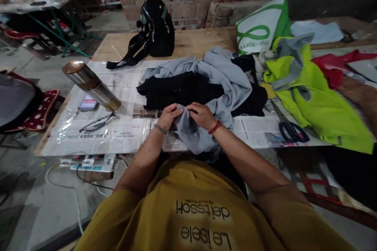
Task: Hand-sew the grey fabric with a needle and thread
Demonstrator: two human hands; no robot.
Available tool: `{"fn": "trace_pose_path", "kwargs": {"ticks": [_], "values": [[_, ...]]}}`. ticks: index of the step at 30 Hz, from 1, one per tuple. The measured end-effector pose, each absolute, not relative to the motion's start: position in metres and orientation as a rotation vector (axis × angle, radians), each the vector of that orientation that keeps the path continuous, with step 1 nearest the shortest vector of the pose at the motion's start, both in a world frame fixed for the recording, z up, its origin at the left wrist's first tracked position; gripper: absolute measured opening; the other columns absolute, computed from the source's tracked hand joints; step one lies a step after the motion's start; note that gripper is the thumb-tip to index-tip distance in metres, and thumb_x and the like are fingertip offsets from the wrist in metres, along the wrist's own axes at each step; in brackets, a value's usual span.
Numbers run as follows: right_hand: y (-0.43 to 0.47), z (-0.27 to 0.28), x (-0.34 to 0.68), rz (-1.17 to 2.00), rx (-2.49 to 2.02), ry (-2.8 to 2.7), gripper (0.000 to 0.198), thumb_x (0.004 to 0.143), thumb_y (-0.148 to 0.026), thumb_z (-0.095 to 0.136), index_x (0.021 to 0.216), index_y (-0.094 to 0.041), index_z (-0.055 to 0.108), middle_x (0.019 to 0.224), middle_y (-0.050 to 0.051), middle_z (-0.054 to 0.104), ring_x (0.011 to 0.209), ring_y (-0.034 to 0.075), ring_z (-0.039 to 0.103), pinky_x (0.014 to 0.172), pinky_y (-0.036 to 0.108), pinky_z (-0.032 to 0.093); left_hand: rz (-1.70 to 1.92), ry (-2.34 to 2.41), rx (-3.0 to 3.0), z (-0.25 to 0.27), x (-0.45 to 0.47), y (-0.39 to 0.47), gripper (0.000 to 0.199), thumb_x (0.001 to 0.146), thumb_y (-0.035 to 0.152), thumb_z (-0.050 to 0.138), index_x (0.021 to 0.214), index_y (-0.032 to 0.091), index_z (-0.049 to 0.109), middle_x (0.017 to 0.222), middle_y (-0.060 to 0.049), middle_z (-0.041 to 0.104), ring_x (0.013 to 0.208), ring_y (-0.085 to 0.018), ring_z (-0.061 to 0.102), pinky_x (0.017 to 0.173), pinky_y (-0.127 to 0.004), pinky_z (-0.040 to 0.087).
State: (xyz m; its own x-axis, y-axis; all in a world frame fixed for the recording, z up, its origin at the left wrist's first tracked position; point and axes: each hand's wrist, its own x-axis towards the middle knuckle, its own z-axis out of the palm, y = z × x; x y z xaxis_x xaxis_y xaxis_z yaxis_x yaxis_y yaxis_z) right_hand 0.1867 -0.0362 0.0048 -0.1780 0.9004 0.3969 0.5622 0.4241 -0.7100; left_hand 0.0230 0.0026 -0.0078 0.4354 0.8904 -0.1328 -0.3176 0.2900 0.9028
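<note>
Grey cloth (194, 133) lies bunched at the table's front edge and hangs partly over it. My left hand (170, 117) pinches a fold of this cloth between thumb and fingers. Close beside it, my right hand (203, 115) is closed on the same fold, its fingertips near those of the left. Whether something small sits between the fingertips cannot be made out. Just beyond my hands is a heap of black cloth (182, 88), with more of the grey cloth behind it and to its right.
Newspaper (123, 137) under clear plastic covers the wooden table. At left stand a steel flask (94, 86), a phone (88, 102) and eyeglasses (97, 122). Scissors (291, 131) and a yellow-green garment (318, 94) lie right. Behind are a black bag (159, 27) and a white-green bag (262, 27). A power strip (91, 162) hangs front left.
</note>
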Motion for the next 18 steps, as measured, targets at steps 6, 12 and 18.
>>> {"fn": "trace_pose_path", "kwargs": {"ticks": [6, 12, 18], "values": [[-0.031, 0.006, 0.190, 0.564, -1.286, -1.811, 0.026, 0.079, -0.012, 0.046, 0.094, -0.022, 0.065, 0.091, 0.002, 0.066, 0.084, 0.015, 0.062, 0.079, 0.029, 0.048, 0.951, 0.782, 0.947, -0.008, 0.024, 0.003, 0.031, 0.055, 0.034, 0.084, 0.067, 0.015, 0.063, 0.060, 0.004, 0.060, 0.054, -0.007, 0.051, 0.053, -0.020, 0.040], [-0.037, 0.016, 0.194, 0.313, -1.287, -1.692, 0.020, 0.085, -0.017, 0.046, 0.096, -0.022, 0.062, 0.097, 0.006, 0.063, 0.086, 0.016, 0.060, 0.079, 0.032, 0.049, 0.960, 0.795, 0.917, -0.007, 0.025, 0.003, 0.031, 0.053, 0.034, 0.084, 0.066, 0.015, 0.063, 0.060, 0.003, 0.060, 0.054, -0.008, 0.052, 0.054, -0.021, 0.041], [-0.042, 0.018, 0.174, 0.110, -1.325, -1.936, 0.010, 0.081, -0.030, 0.061, 0.086, -0.021, 0.062, 0.090, 0.007, 0.061, 0.089, 0.023, 0.054, 0.085, 0.041, 0.043, 0.989, 0.762, 0.928, -0.010, 0.025, 0.004, 0.029, 0.053, 0.032, 0.084, 0.065, 0.016, 0.063, 0.062, 0.004, 0.060, 0.057, -0.007, 0.051, 0.056, -0.019, 0.040]]}}
